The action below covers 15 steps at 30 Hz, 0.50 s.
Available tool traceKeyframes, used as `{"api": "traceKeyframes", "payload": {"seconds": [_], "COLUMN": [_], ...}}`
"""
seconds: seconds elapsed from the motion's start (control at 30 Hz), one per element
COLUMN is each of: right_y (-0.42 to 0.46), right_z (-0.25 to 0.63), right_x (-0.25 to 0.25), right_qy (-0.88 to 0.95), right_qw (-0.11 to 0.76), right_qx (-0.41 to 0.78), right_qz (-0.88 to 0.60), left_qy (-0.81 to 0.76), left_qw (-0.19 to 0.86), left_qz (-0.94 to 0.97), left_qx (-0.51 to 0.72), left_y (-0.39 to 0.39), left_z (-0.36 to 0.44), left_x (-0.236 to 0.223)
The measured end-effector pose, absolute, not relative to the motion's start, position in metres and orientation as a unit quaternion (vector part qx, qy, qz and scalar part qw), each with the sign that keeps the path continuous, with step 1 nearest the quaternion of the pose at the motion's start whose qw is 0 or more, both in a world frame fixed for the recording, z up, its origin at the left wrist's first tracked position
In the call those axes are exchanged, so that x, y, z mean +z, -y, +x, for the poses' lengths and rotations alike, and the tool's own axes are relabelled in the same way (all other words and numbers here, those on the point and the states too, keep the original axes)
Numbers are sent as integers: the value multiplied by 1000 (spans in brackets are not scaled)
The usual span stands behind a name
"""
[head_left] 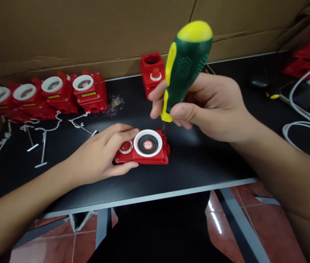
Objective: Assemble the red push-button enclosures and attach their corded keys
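A red box (155, 160) lies flat on the black table, with a white ring around a black disc and a small red button beside it. My left hand (107, 149) grips its left end, thumb along the near side and fingers over the far side. In my right hand (212, 104) is a screwdriver (189, 60) with a green and yellow handle, held upright with a slight tilt. Its shaft reaches down to the box's far right corner; whether the tip sits in a screw I cannot tell.
Several red boxes with white rings (83, 83) stand at the left, with cords and metal T-bars (44, 149). Debris (115, 104) lies beside them. Another red box (151, 65) stands behind. White cable (303, 124) coils at right. Cardboard (89, 33) backs the black table (193, 164).
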State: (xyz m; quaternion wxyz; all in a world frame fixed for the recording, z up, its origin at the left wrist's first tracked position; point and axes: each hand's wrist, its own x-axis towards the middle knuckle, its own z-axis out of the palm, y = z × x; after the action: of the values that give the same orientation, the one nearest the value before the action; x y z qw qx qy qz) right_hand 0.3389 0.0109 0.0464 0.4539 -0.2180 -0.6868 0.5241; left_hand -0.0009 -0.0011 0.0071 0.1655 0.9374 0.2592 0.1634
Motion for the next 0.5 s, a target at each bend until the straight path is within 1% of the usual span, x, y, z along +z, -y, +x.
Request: {"api": "traceKeyframes", "payload": {"seconds": [0.27, 0.5], "right_y": [-12, -5], "right_z": [346, 342], "right_x": [53, 56], "right_qy": [716, 681], "right_qw": [420, 437], "right_qx": [523, 535], "right_qz": [-193, -241], "left_qy": [-256, -276], "left_qw": [153, 171], "left_qz": [941, 935], "left_qx": [159, 142], "left_y": [0, -1], "left_z": [-1, 0], "left_x": [7, 8]}}
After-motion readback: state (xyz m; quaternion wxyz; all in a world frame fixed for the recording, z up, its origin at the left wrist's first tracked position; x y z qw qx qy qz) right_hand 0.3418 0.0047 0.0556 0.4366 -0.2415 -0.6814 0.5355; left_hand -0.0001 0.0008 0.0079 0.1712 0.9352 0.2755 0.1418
